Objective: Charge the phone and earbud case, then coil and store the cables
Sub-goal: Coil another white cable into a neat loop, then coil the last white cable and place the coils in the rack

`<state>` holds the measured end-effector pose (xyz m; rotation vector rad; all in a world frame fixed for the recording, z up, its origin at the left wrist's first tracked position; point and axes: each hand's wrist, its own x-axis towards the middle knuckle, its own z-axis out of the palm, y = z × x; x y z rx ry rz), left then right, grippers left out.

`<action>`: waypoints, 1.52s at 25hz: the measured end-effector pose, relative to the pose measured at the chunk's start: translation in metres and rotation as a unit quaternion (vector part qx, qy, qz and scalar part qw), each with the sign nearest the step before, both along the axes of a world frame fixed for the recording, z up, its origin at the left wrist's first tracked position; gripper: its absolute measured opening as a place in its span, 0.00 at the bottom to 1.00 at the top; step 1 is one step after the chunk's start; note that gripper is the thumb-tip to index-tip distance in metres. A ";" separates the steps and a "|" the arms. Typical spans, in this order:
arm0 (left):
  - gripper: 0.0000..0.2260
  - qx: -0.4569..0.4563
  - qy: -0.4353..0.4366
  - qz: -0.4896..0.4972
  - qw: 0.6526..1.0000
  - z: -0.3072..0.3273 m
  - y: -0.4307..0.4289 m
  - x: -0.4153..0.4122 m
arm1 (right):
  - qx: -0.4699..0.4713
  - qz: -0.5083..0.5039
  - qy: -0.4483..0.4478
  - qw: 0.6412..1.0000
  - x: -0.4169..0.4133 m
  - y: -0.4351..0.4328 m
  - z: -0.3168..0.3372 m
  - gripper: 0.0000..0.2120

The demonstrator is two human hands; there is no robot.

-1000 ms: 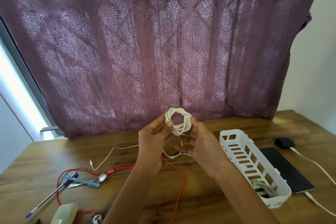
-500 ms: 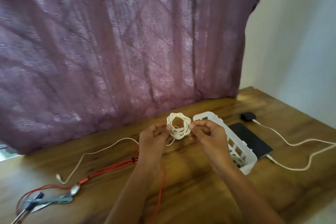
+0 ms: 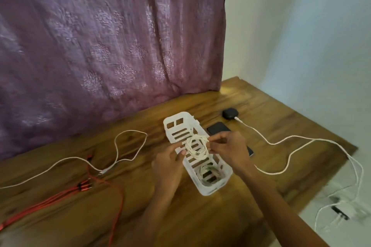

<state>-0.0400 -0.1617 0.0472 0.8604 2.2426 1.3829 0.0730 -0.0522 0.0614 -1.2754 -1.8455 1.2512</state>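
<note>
A coiled white cable (image 3: 197,146) hangs over the middle of the white slotted basket (image 3: 176,124). My left hand (image 3: 170,161) pinches its left side and my right hand (image 3: 228,149) pinches its right side. Another coiled cable (image 3: 208,172) lies inside the basket's near end. The black phone (image 3: 217,128) lies right of the basket, partly hidden by my right hand. The black earbud case (image 3: 230,113) sits beyond it with a white charging cable (image 3: 281,142) plugged in.
A loose white cable (image 3: 124,146) and a red multi-head cable (image 3: 84,186) lie on the wooden table (image 3: 200,216) to the left. A purple curtain (image 3: 110,46) hangs behind. Charging cables run off the table's right edge to a power strip (image 3: 345,209) on the floor.
Both hands carried the coiled white cable to the right and down, from above the bare table to over the basket. The camera swung right.
</note>
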 end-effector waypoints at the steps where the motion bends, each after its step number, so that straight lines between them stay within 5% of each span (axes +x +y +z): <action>1: 0.17 -0.019 0.024 0.003 1.000 -0.009 0.005 0.001 | 0.020 0.032 -0.034 0.999 -0.002 0.014 -0.004 0.06; 6: 0.22 -0.071 0.100 -0.007 0.992 -0.047 0.020 0.008 | 0.176 0.200 -0.219 0.939 -0.026 0.062 -0.022 0.04; 20: 0.26 -0.073 0.241 0.074 0.965 -0.079 0.028 0.026 | 0.403 0.369 -0.379 0.747 -0.055 0.062 -0.030 0.10; 25: 0.26 -0.074 0.239 0.076 0.965 -0.080 0.028 0.026 | 0.391 0.373 -0.390 0.745 -0.052 0.061 -0.034 0.09; 38: 0.26 -0.045 0.221 0.069 0.972 -0.053 -0.034 -0.015 | 0.434 0.242 -0.218 0.840 -0.073 0.007 -0.006 0.08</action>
